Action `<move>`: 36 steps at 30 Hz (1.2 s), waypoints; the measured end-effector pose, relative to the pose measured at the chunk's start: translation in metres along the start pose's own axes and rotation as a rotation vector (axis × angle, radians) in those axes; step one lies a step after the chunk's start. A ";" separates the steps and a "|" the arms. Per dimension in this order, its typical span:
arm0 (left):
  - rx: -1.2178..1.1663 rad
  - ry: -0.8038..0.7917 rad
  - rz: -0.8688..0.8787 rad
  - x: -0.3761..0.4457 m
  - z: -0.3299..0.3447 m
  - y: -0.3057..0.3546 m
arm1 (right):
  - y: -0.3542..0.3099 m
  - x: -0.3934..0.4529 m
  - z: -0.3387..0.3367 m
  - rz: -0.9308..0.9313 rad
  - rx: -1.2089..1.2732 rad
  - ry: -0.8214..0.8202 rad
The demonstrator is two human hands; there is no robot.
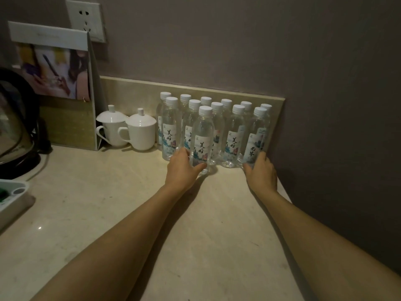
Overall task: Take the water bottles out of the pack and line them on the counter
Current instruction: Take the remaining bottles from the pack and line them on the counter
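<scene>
Several clear water bottles [233, 135] with white caps and printed labels stand upright in two rows on the beige counter [134, 213], against the back ledge. One more bottle [202, 135] stands alone in front of the rows. My left hand [183, 170] grips the base of this front bottle, thumb across its lower label. My right hand [261, 172] holds the base of the rightmost front-row bottle [256, 135], close to the wall. No pack is in view.
Two white lidded cups [130, 129] stand left of the bottles. Further left are a standing card display [54, 83] and a dark kettle [15, 122] with its cord. A white tray [10, 196] sits at the left edge. The side wall [336, 127] bounds the counter on the right.
</scene>
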State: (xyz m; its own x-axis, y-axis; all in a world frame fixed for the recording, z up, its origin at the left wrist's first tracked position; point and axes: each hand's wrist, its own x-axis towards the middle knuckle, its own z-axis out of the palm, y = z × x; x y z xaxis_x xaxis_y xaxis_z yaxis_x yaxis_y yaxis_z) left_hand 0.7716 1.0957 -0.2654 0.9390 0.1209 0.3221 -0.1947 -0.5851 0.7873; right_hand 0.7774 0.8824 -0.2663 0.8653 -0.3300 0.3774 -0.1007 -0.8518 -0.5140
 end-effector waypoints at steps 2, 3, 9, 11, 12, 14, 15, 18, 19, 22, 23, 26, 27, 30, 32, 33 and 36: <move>-0.005 0.000 -0.008 -0.002 0.000 0.001 | 0.000 -0.001 -0.001 0.001 -0.004 -0.006; -0.003 0.000 -0.009 -0.002 0.000 0.002 | 0.000 -0.001 -0.001 0.001 -0.005 -0.008; -0.005 -0.005 -0.020 -0.002 -0.003 0.007 | 0.000 -0.001 -0.003 -0.001 -0.008 -0.013; -0.014 -0.006 -0.026 -0.004 -0.005 0.009 | -0.002 -0.001 -0.004 0.007 0.017 -0.027; -0.015 -0.006 -0.024 -0.005 -0.007 0.009 | -0.003 0.000 -0.005 0.018 0.040 -0.034; 0.001 -0.004 -0.022 -0.008 -0.009 0.010 | -0.005 -0.002 -0.008 0.044 0.102 -0.050; 0.028 0.000 -0.025 -0.009 -0.011 0.010 | -0.006 -0.004 -0.009 0.046 0.133 -0.061; 0.150 0.001 -0.044 -0.013 -0.019 0.013 | -0.008 -0.012 -0.014 0.039 0.191 -0.083; 0.186 -0.012 -0.066 -0.011 -0.022 0.014 | -0.009 -0.014 -0.015 0.040 0.197 -0.085; 0.238 -0.075 -0.096 -0.012 -0.028 0.021 | -0.013 -0.019 -0.024 0.043 0.200 -0.069; 0.236 -0.091 -0.082 -0.014 -0.028 0.025 | -0.014 -0.022 -0.028 0.043 0.197 -0.060; 0.190 -0.118 -0.011 -0.019 -0.024 0.039 | -0.019 -0.028 -0.041 0.041 0.209 -0.045; 0.169 -0.129 0.007 -0.021 -0.021 0.044 | -0.020 -0.030 -0.046 0.039 0.216 -0.038; 0.095 -0.153 0.058 -0.026 -0.011 0.060 | -0.018 -0.035 -0.060 0.015 0.230 -0.008; 0.063 -0.164 0.092 -0.032 -0.003 0.071 | -0.013 -0.038 -0.069 0.003 0.239 0.019; 0.048 -0.172 0.105 -0.036 0.000 0.076 | -0.010 -0.039 -0.075 -0.003 0.245 0.033; 0.026 -0.192 0.150 -0.044 0.009 0.096 | -0.001 -0.041 -0.093 -0.002 0.289 0.061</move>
State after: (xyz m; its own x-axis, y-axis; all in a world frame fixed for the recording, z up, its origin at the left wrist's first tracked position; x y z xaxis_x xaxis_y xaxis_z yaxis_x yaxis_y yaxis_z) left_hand 0.7144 1.0274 -0.2089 0.9373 -0.1224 0.3264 -0.3311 -0.6058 0.7235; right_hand 0.6961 0.8593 -0.2095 0.8333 -0.3594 0.4199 0.0528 -0.7044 -0.7078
